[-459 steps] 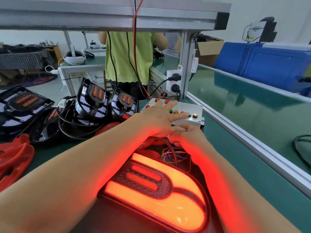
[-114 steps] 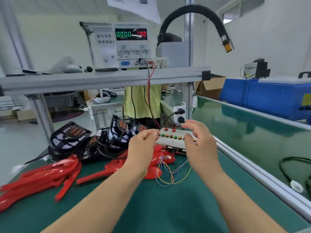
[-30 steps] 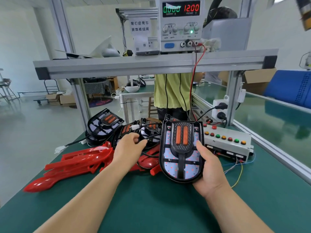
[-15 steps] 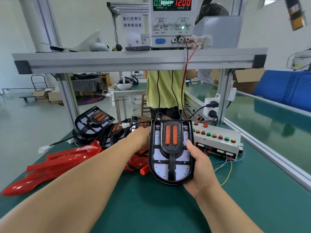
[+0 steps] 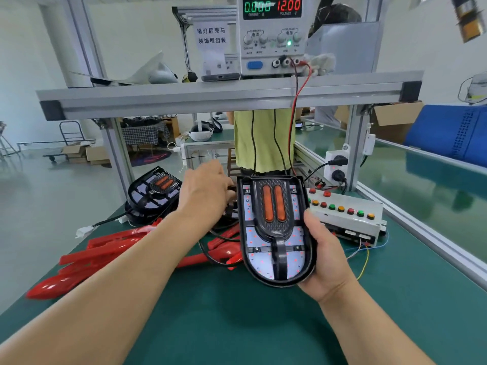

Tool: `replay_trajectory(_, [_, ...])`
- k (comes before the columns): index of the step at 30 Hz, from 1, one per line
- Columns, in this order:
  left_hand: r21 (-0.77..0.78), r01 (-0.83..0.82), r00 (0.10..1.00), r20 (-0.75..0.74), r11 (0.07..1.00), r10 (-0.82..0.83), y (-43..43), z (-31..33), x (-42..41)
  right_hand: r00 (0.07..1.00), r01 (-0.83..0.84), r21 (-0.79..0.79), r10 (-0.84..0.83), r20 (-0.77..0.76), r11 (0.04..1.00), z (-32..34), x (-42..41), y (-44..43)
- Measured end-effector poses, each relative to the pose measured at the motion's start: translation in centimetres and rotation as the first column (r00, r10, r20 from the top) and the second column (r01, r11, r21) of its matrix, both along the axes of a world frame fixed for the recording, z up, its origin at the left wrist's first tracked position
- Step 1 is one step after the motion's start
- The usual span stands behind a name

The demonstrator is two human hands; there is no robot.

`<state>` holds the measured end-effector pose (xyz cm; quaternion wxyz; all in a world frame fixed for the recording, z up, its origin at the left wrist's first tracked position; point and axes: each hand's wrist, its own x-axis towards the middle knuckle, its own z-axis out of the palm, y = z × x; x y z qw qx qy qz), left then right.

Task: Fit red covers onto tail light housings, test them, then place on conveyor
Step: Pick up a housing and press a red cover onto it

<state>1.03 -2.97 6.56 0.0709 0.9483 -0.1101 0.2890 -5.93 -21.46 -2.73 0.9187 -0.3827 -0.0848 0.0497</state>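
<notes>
Right hand (image 5: 324,259) has drawn bare housing (image 5: 274,233) clear of pile (image 5: 155,191), fingers wrapped round its rim. Left hand (image 5: 208,191) reaches behind it; fingertips hidden, grip unclear. Red covers (image 5: 55,285) likely next.

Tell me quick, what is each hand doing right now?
Left hand: fingertips hidden at the tail light housing top corner; grip cannot be told.
Right hand: holding the tail light housing by its right edge.
</notes>
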Motion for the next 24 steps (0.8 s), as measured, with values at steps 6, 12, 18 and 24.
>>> replay_trajectory(6, [-0.544,0.070,0.948,-0.226,0.836,-0.226,2.5,-0.5,-2.7,0.996,-0.088,-0.025,0.089,0.030,0.996,0.6,-0.5,-0.9])
replay_trajectory(12, [-0.911,-0.027,0.900,-0.202,0.412,-0.387,1.3,-6.2,-4.3,0.986,-0.169,-0.092,0.168,-0.011,0.981,0.1,-0.7,-1.1])
replay_trajectory(18, [-0.944,-0.327,0.605,-0.242,0.040,-0.759,2.3,-8.0,-5.1,0.975,-0.208,-0.192,0.187,-0.123,0.959,-0.3,-0.3,-2.2])
replay_trajectory(24, [-0.849,-0.321,0.423,-0.524,0.419,-0.739,5.2,-7.9,-4.5,0.937,-0.339,-0.306,0.291,-0.194,0.889,-0.6,-0.3,-1.9])
